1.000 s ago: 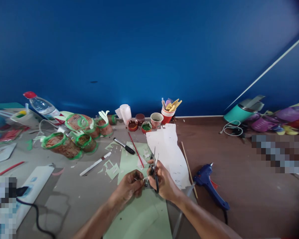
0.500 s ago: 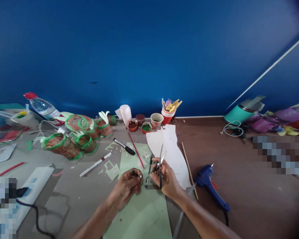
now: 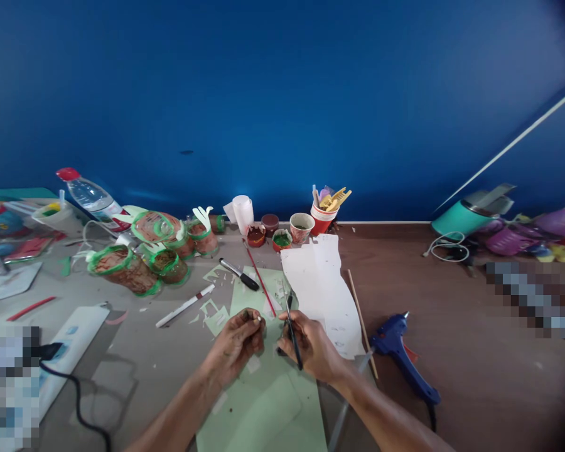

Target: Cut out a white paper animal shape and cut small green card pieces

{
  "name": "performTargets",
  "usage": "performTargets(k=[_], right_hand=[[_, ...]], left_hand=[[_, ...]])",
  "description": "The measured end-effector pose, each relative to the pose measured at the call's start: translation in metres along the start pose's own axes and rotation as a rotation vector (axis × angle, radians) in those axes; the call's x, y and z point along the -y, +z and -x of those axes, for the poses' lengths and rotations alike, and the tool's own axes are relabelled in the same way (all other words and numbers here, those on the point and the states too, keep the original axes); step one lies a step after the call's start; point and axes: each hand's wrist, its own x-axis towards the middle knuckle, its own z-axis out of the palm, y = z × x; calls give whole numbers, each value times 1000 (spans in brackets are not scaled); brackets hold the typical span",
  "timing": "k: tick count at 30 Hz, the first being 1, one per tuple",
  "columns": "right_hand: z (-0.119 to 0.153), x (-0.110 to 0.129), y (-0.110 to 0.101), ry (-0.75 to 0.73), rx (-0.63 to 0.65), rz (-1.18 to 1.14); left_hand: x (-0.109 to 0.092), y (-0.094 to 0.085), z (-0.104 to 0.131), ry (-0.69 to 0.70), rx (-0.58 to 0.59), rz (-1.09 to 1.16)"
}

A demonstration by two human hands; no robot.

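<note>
My left hand [image 3: 239, 344] is closed in a pinch, with a tiny white piece [image 3: 259, 319] showing at the fingertips; its kind is too small to make out. A short gap away, my right hand [image 3: 314, 346] is wrapped round black-handled scissors [image 3: 292, 339], whose blades point away from me. Both hands are over a pale green sheet of paper [image 3: 258, 408]. Beyond them on that sheet lies a thin red paintbrush [image 3: 262, 282], and a black marker [image 3: 239, 274] crosses its left edge. Right of these spreads a torn white sheet [image 3: 317, 282].
On the right lie a blue glue gun [image 3: 405, 358] and a wooden stick [image 3: 362, 323]. Green-rimmed brown jars [image 3: 127, 270] and a white pen [image 3: 185, 306] are left. Paint pots [image 3: 281, 240] and a red cup of tools [image 3: 324, 220] line the blue wall.
The scissors have turned in my right hand, their blades now lower and tilted leftward. My left hand still pinches the white piece. The whole view has shifted slightly.
</note>
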Motion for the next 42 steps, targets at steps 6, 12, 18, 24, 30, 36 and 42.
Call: performTargets(k=[6,12,18,24,30,36,42], right_hand=[[2,-2,2,-28,6,84],[1,5,2,-74,21,320],[0,7,5,-130,4,472],[0,6,10,-126,2,572],[1,4,11,-118,-5,624],[1,3,12,-123,3,627],[0,3,12,-110,0,645]], left_hand=[[-2,0,1,6,7,-17],[0,-2,-1,21,14,3],[2,-3,-1,27,9,32],[2,-3,1,32,32,29],[1,-3,2,29,44,36],[2,-2,2,25,40,34],[2,1,2,17,45,-1]])
